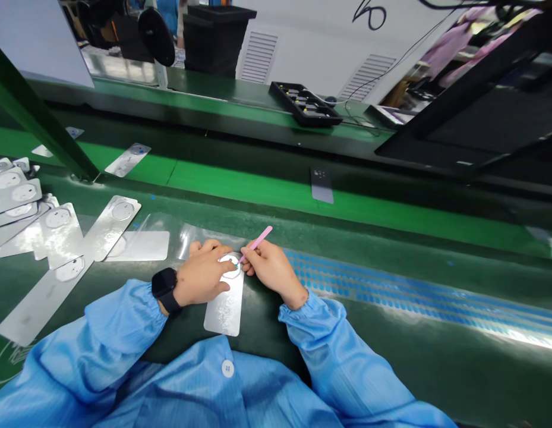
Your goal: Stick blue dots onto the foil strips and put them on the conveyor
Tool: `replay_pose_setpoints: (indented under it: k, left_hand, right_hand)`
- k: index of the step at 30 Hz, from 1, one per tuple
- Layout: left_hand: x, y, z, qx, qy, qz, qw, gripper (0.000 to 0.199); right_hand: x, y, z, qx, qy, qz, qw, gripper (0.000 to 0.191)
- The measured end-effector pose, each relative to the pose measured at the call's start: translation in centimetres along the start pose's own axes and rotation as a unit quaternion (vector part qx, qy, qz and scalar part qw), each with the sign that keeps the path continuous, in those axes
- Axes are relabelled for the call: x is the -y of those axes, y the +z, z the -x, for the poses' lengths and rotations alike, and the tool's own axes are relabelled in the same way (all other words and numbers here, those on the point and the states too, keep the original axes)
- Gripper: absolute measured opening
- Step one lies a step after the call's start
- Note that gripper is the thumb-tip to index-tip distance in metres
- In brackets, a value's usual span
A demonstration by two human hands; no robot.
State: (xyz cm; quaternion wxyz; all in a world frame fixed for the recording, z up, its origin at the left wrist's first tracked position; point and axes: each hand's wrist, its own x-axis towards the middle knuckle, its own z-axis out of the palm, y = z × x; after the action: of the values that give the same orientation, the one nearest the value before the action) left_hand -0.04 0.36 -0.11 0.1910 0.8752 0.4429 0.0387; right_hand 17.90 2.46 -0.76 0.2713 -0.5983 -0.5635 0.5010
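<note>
Blue smock (191, 389) nearest. Our left hand (202, 274), fingers loosely spread, rests on a silver plate (224, 310), flat on green worktop (400, 368); our right hand (271, 267) pinches a pink stick tool (261, 236), tip at the plate's circle (231, 274).

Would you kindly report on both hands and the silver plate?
Right hand gripping pink stick, tip near circle. Left hand open on silver plate. Left index finger partly covers circle.
</note>
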Motion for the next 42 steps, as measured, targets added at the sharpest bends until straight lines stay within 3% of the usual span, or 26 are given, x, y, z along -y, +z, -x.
replay_pose_setpoints:
  k: [2, 5, 8, 12, 17, 31, 38, 42]
  left_hand:
    - [0.0, 0.0, -0.1, 0.005, -0.003, -0.005, 1.000, 0.030]
    - [-0.1, 0.1, -0.2, 0.009, -0.010, -0.006, 1.000, 0.031]
    - [-0.3, 0.0, -0.2, 0.005, -0.012, -0.003, 1.000, 0.029]
    - [-0.4, 0.0, -0.2, 0.003, -0.016, -0.001, 1.000, 0.032]
    - [-0.4, 0.2, -0.3, -0.002, -0.016, -0.006, 1.000, 0.040]
    - [-0.6, 0.2, -0.6, 0.014, -0.045, 0.006, 0.999, 0.045]
    - [-0.6, 0.0, -1.2, 0.033, -0.069, -0.005, 0.997, 0.052]
    - [-0.5, -0.1, -1.5, 0.040, -0.074, -0.003, 0.996, 0.053]
  right_hand:
    - [-0.1, -0.4, 0.5, -0.045, -0.038, 0.032, 0.998, 0.014]
    - [-0.3, -0.9, 1.7, -0.111, -0.206, 0.142, 0.962, 0.014]
    - [-0.8, -0.5, 3.2, -0.047, -0.323, 0.278, 0.903, 0.023]
    - [-1.2, 0.8, 4.3, 0.051, -0.248, 0.469, 0.846, 0.031]
    - [-0.7, 1.3, 4.7, 0.059, -0.207, 0.549, 0.808, 0.031]
    - [-0.7, 0.8, 4.6, 0.064, -0.215, 0.552, 0.803, 0.029]
    - [-0.8, 0.5, 4.2, 0.075, -0.195, 0.513, 0.832, 0.028]
    - [-0.8, 0.6, 4.3, 0.071, -0.188, 0.512, 0.835, 0.030]
